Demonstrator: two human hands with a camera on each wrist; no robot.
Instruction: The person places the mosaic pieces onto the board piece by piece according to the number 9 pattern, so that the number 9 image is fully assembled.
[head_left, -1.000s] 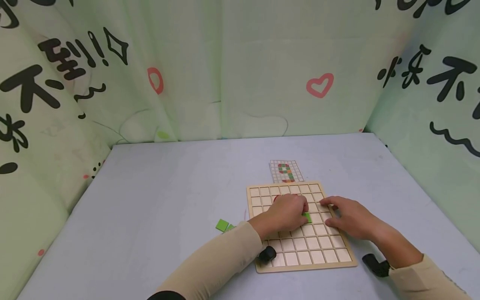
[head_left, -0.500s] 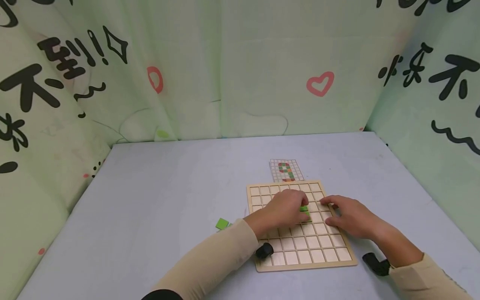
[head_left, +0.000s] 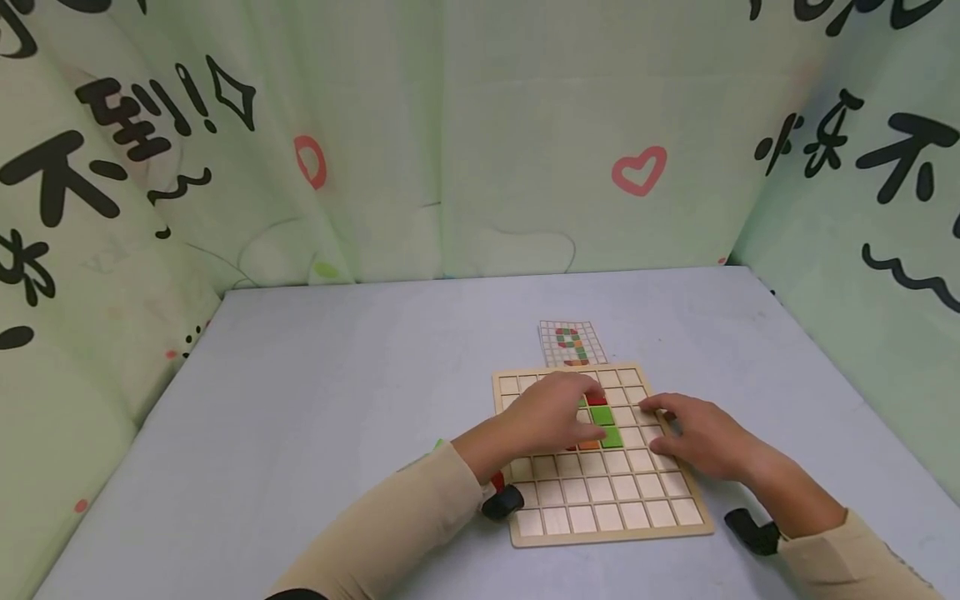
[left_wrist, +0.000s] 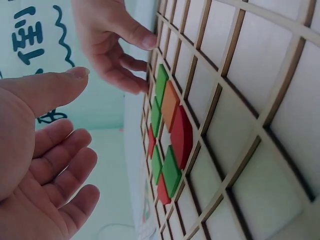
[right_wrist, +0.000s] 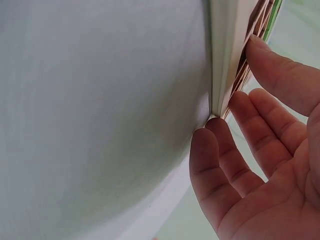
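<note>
A wooden grid board [head_left: 611, 517] lies on the table, holding green, red and orange tiles. My left hand [head_left: 543, 412] hovers over its upper part, thumb and fingers apart with nothing between them. Just right of its fingertips are two green tiles [head_left: 611, 437], with a red tile [head_left: 597, 400] above and an orange tile [head_left: 589, 445] beside them. In the left wrist view, a red tile with a curved side [left_wrist: 182, 137] sits in the grid next to the orange one [left_wrist: 170, 106]. My right hand [head_left: 697, 433] touches the board's right edge with loosely bent fingers.
A small card [head_left: 573, 343] printed with a coloured grid pattern lies behind the board. Left of the board, a green piece [head_left: 439, 443] and a red piece [head_left: 498, 481] are mostly hidden by my left arm. Printed curtains [head_left: 525, 125] surround the table.
My left hand has drawn back to the left and opened off the grid, uncovering two green tiles, a red and an orange one. My right hand keeps its place at the board's edge.
</note>
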